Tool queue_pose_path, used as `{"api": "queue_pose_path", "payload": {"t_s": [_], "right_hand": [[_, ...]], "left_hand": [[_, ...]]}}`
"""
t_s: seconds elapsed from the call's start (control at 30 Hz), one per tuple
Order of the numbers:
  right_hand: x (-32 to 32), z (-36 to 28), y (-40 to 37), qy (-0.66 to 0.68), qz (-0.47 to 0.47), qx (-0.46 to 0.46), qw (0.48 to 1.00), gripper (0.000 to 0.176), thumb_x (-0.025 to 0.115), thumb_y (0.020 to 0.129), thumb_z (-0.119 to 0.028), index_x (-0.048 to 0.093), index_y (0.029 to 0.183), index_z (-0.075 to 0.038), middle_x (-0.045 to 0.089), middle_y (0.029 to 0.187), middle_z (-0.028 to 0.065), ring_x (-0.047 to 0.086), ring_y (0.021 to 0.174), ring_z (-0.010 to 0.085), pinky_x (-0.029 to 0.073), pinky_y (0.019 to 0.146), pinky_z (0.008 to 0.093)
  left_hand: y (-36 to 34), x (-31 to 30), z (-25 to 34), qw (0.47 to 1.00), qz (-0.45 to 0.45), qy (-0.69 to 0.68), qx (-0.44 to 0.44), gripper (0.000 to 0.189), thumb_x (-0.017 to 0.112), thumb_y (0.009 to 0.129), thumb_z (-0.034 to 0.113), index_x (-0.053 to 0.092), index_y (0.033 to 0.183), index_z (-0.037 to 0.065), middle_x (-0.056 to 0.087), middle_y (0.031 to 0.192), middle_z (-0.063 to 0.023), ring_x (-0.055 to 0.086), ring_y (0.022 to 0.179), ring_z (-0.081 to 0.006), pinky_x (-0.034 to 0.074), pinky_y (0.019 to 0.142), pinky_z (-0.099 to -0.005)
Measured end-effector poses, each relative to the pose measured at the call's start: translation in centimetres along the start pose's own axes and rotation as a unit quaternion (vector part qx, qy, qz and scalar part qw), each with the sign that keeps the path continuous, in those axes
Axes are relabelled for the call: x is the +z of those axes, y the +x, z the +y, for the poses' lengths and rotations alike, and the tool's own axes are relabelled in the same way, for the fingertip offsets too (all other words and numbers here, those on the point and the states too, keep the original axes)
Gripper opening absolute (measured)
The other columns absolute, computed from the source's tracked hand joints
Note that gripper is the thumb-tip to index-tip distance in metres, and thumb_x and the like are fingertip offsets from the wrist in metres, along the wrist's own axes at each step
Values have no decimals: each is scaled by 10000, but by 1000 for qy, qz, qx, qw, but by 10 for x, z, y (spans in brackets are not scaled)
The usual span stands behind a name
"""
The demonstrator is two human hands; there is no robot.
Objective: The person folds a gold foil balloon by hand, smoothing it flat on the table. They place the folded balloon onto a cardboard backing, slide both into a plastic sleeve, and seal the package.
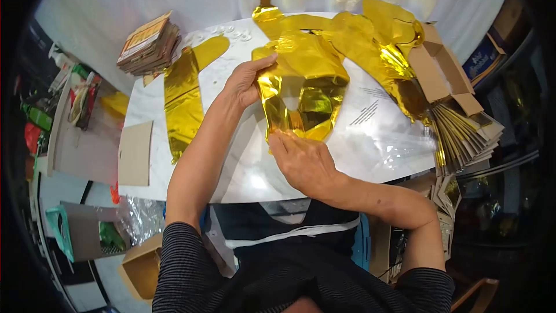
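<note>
A shiny gold foil balloon (307, 66), flat and creased, is spread over the middle of the white table, its near part lifted towards me. My left hand (246, 83) is closed on its left edge, with the thumb on top. At the near lower corner, my right hand (302, 162) pinches the foil; the fingertips are partly hidden. Another flat gold foil balloon (184, 101) with a bent top lies left of my left forearm. Beyond my hands, more gold foil (370, 32) is heaped towards the back right.
On the white table (243, 168) stand a stack of cardboard pieces (149, 43) and small clear discs (231, 32). A cardboard sheet (135, 153) lies at the left edge. To the right are an open cardboard box (437, 72), fanned folded packages (466, 136) and clear plastic (399, 145).
</note>
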State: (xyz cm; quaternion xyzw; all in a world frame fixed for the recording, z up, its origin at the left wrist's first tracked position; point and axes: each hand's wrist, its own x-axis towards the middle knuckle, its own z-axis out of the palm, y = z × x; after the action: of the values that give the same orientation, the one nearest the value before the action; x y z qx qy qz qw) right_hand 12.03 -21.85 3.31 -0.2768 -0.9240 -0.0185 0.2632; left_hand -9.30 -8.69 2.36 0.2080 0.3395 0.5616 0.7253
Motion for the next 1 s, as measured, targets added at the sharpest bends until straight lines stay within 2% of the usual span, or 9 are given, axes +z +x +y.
{"api": "queue_pose_path", "payload": {"t_s": [0.2,0.3,0.43,0.53,0.67,0.77,0.9,0.97,1.0], "right_hand": [[18,-20,-50,53,-93,-73,992,457,720,936,-186,612,1319,39,629,1380,225,612,1313,362,504,1098,467],[21,-8,-68,181,-71,-80,978,569,787,891,-249,610,1357,25,622,1404,217,588,1343,383,456,1155,489],[4,19,-71,138,-97,-21,986,622,811,875,-273,600,1388,8,570,1488,218,510,1421,412,395,1196,536],[7,24,-75,135,-102,-37,985,617,802,887,-267,593,1395,14,518,1540,228,461,1463,410,365,1215,535],[6,21,-75,130,-103,-31,986,606,794,896,-267,592,1395,13,485,1570,230,431,1487,408,344,1229,529],[6,23,-75,134,-101,-31,985,578,783,909,-272,605,1381,11,498,1561,225,438,1482,405,348,1227,524],[0,26,-87,117,-99,-13,988,522,775,920,-279,635,1333,8,524,1540,217,458,1467,395,372,1212,518],[-2,25,-88,113,-95,-11,989,499,774,922,-279,645,1312,6,534,1531,213,465,1462,391,383,1204,517],[-2,25,-87,114,-89,-10,989,483,776,917,-273,651,1296,-1,554,1501,206,490,1432,390,404,1186,511]], "left_hand": [[-20,-48,-11,951,120,278,71,172,758,937,33,711,1084,-44,739,937,-77,702,770,-146,567,672,-290],[-30,-65,-6,910,167,370,88,187,760,940,70,714,1083,-42,738,897,-71,678,682,-147,551,630,-280],[-49,-53,8,939,149,302,68,306,735,998,212,692,1181,-28,748,1053,-104,735,900,-189,606,802,-351],[-52,-47,7,998,-33,41,21,486,688,1038,362,603,1346,-4,701,1296,-139,694,1189,-277,553,1086,-442],[-63,-30,-9,994,-102,36,-2,660,527,1058,595,588,1408,39,675,1365,-139,673,1241,-267,545,1096,-447],[-81,-2,-17,996,-36,74,39,754,536,1027,651,536,1470,41,645,1417,-146,635,1301,-281,520,1121,-446],[-76,-17,-4,977,-191,-58,76,795,310,1071,691,481,1518,55,577,1510,-149,558,1396,-338,455,1176,-509],[-65,-24,-18,996,-10,-36,85,715,288,1111,612,480,1502,45,575,1502,-163,557,1388,-350,443,1180,-536],[-56,-41,-23,985,-120,-107,57,665,282,1130,558,482,1471,23,593,1467,-160,562,1372,-362,435,1179,-556]]}}
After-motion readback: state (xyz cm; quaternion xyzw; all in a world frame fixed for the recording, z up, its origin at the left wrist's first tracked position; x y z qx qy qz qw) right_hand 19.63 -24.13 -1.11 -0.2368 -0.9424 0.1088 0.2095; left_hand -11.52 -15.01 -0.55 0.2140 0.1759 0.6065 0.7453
